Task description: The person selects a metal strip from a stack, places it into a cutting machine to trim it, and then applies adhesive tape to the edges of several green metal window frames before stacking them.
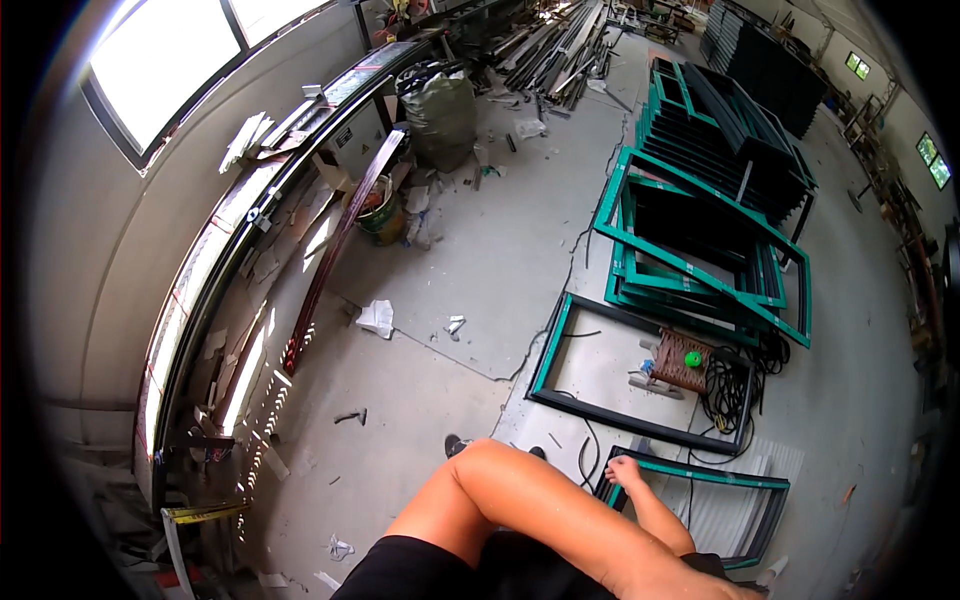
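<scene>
My right hand (624, 470) is at the near left corner of a black-and-green window frame (715, 467), with its fingers curled round the edge. That frame stands at my right, with white ribbed sheets (775, 470) showing by it. My left arm (540, 500) bends across the lower middle, and its hand lies out of view past the lower edge. Just beyond, a second black-and-green frame (630, 421) lies on the floor. Inside its outline sit a reddish-brown ribbed block (683, 361) with a green round piece (693, 359) and coiled black cable (722, 390).
More green-and-black frames (700, 262) are stacked at the far right, some askew. On the left, a long rack (240, 240) runs below the window. A dark red bar (340, 240) leans there near a full sack (437, 115) and a bucket (380, 222). Scraps (376, 318) litter the floor.
</scene>
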A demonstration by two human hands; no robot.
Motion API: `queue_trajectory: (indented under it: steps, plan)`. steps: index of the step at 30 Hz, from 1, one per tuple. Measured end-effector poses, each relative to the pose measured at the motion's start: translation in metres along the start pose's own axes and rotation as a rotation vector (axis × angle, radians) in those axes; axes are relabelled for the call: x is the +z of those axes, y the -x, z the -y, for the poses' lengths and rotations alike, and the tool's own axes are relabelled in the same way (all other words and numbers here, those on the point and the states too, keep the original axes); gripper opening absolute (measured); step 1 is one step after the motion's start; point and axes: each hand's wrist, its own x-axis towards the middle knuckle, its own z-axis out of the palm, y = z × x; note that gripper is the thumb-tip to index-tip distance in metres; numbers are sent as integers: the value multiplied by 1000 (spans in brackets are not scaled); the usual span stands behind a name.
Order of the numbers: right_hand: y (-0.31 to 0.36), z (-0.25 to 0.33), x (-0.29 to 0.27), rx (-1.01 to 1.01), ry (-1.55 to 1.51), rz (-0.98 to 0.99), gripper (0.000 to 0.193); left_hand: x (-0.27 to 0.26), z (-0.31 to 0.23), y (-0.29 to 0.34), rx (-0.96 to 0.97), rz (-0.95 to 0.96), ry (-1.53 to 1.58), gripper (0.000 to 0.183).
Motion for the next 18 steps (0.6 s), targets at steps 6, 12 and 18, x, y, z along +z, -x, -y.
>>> queue_trajectory:
  steps: [6,12,18]
  plan:
    - [-85,178,33,-136,-46,-44,15,-50,-157,80,-168,-272,-313,41]
    - [-125,195,103,177,6,30,18,-119,-308,287,-1221,-1048,-1536,38]
    - [-151,203,155,-37,467,-3,29,-156,-404,386,-1371,-1449,-848,51]
